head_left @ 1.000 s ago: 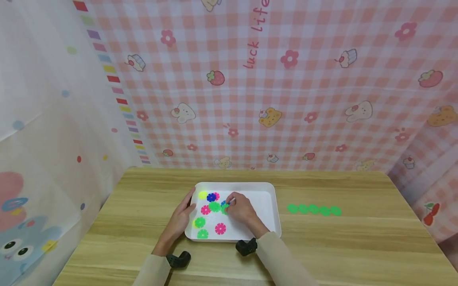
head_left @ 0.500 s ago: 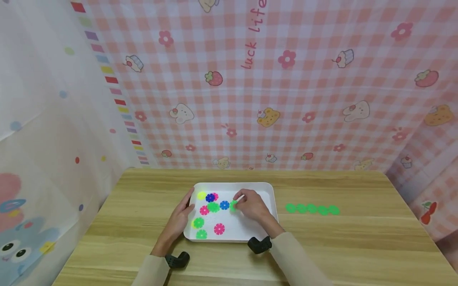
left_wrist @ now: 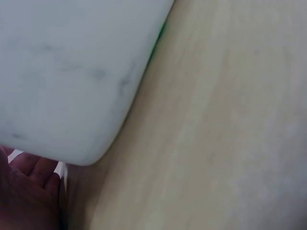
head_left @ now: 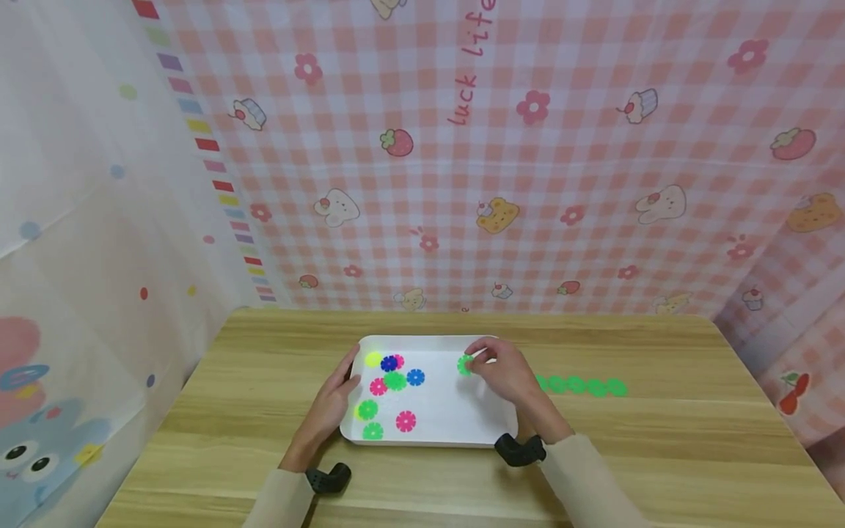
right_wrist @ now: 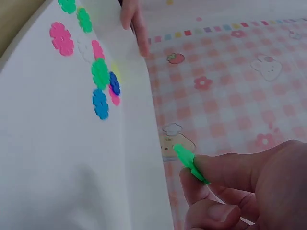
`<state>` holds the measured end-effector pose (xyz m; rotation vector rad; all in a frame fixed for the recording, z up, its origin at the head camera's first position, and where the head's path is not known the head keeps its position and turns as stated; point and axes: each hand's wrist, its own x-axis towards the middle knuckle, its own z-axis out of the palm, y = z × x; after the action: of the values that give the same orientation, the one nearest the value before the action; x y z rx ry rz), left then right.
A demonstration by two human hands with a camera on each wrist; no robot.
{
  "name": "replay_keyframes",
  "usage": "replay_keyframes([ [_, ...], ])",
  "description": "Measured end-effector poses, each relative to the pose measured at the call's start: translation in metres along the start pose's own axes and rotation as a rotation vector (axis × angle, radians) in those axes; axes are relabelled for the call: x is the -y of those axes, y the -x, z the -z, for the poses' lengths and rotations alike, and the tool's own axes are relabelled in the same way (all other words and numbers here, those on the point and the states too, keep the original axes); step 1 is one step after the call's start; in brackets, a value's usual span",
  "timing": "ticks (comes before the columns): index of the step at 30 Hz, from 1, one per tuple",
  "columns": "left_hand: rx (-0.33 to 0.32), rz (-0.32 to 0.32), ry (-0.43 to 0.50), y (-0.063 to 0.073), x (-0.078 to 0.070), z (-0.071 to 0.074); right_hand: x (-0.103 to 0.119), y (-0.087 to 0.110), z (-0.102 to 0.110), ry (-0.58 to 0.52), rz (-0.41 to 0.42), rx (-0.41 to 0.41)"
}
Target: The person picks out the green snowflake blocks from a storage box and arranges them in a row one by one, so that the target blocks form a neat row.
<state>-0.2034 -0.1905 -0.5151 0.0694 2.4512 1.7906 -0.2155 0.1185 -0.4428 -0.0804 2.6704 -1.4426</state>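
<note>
My right hand (head_left: 505, 370) pinches a green snowflake disc (head_left: 466, 364) between thumb and index finger, held over the right part of the white tray (head_left: 455, 433). The right wrist view shows this disc nearly edge-on. At the tray's left side, my left hand (head_left: 335, 402) holds the rim, thumb over the edge and fingers along the outer wall. Loose notched discs lie in the left half of the tray: a light blue disc (head_left: 415, 377), a dark blue disc (head_left: 389, 363), a pink disc (head_left: 405, 421), a green disc (head_left: 372, 430) and several more, some overlapping.
To the right of the tray, a row of several green discs (head_left: 577, 385) lies on the wooden table (head_left: 686, 440), its left end partly behind my right hand. A pink checked cloth (head_left: 436, 183) hangs behind the table, and a pale printed cloth (head_left: 86, 220) hangs at left.
My right hand has lifted the green disc away from the group and carried it rightward across the tray, uncovering the light blue disc. The left hand keeps its place at the rim.
</note>
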Motion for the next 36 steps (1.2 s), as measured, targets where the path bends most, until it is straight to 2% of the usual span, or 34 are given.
replay_keyframes([
  [7, 0.003, -0.008, 0.001, 0.0, -0.001, 0.0, -0.012, 0.009, 0.029, -0.031, -0.024, -0.052],
  [18, 0.005, -0.017, -0.011, -0.001, 0.001, 0.0, -0.045, 0.023, 0.082, -0.052, -0.079, -0.112],
  [24, 0.008, -0.009, -0.012, -0.003, 0.002, 0.001, -0.073, 0.032, 0.113, -0.037, -0.058, -0.154],
  [28, 0.01, -0.001, -0.009, -0.004, 0.002, 0.001, -0.093, 0.038, 0.129, -0.021, -0.074, -0.193],
  [35, 0.011, -0.019, -0.026, -0.001, 0.002, 0.001, -0.128, 0.043, 0.147, 0.022, -0.077, -0.267],
  [36, 0.011, -0.015, -0.022, 0.001, -0.002, 0.001, -0.133, 0.044, 0.149, 0.026, -0.08, -0.276],
])
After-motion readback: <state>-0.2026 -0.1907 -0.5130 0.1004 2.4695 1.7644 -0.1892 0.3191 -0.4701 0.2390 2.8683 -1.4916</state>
